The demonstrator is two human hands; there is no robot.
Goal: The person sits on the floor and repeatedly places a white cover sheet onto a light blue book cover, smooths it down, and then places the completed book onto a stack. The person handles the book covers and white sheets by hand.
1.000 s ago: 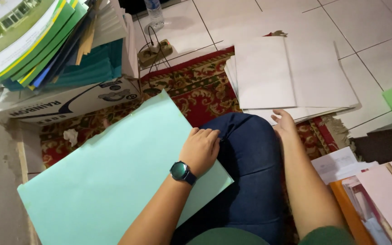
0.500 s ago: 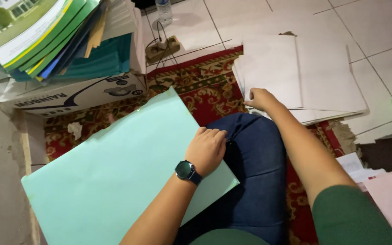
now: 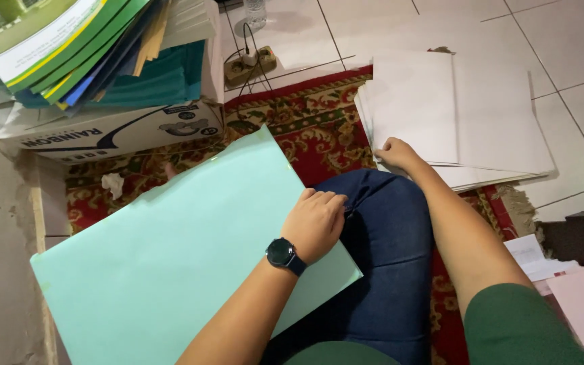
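A large mint-green sheet point(image 3: 170, 263) lies under the left hand point(image 3: 315, 223), whose curled grip pins its right edge. The right hand point(image 3: 395, 153), arm outstretched, grips the edge of a white paper stack point(image 3: 468, 115).

One package is in view: a cardboard box point(image 3: 113, 130) at the upper left, on the red patterned carpet point(image 3: 305, 128). It is long and low, white, with dark blue print and a small dark picture on the side that faces up. On top of the box lies a tilted stack of books point(image 3: 89, 47), and the top cover carries a white label with a green and yellow edge. A smartwatch point(image 3: 282, 253) sits below and to the right of the box, well apart from it; its round screen is dark.
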